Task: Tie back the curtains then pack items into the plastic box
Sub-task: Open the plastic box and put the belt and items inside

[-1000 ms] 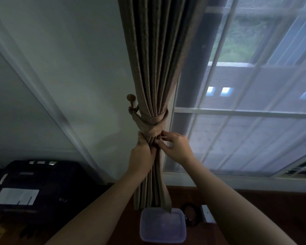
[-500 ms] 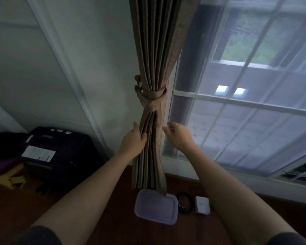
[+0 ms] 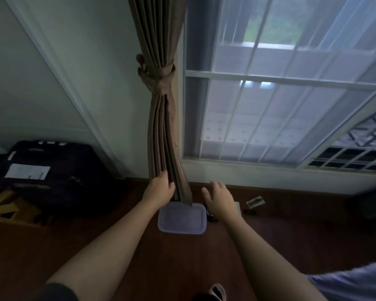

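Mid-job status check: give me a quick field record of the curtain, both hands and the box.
curtain: gathered, tieback wound round it, looped to wall hook
left hand: on the lower folds, grip unclear
right hand: open, fingers spread, apart from curtain
plastic box: on floor below curtain hem, looks lidded
small packet: on floor, right of box
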`<move>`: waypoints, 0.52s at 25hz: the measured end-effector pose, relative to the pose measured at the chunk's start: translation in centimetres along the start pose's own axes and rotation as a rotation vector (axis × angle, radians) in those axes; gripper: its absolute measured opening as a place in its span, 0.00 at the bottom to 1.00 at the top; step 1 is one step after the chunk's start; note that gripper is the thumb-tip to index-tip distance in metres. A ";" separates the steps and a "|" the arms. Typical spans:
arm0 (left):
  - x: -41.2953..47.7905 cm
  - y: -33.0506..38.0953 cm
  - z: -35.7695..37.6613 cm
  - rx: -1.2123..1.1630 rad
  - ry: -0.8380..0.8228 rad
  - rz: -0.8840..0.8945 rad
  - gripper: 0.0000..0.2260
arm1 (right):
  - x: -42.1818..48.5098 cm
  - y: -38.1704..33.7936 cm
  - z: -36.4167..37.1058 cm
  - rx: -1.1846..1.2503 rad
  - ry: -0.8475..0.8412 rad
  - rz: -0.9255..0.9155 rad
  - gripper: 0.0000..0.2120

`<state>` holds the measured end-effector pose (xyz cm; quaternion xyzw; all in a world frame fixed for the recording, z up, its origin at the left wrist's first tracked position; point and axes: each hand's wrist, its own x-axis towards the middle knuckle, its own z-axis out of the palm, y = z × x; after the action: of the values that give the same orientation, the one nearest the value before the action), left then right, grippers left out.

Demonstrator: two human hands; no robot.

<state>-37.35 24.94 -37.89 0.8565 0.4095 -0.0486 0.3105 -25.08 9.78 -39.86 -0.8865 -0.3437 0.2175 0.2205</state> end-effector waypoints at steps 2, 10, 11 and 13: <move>-1.4 0.5 2.5 0.044 -0.015 -0.008 0.25 | -2.0 2.6 0.4 -0.015 -0.007 0.017 0.28; -2.6 0.6 16.4 0.090 -0.039 -0.207 0.26 | -3.2 16.1 3.2 -0.163 -0.138 0.031 0.33; -2.9 0.3 17.9 0.084 -0.041 -0.223 0.26 | -3.4 17.4 3.9 -0.164 -0.145 0.028 0.33; -2.9 -1.0 21.3 0.081 -0.042 -0.258 0.26 | -3.6 19.8 6.2 -0.157 -0.163 0.041 0.33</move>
<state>-36.35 11.33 -54.48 0.8073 0.5074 -0.1227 0.2752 -20.67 -4.47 -54.66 -0.8873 -0.3582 0.2657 0.1175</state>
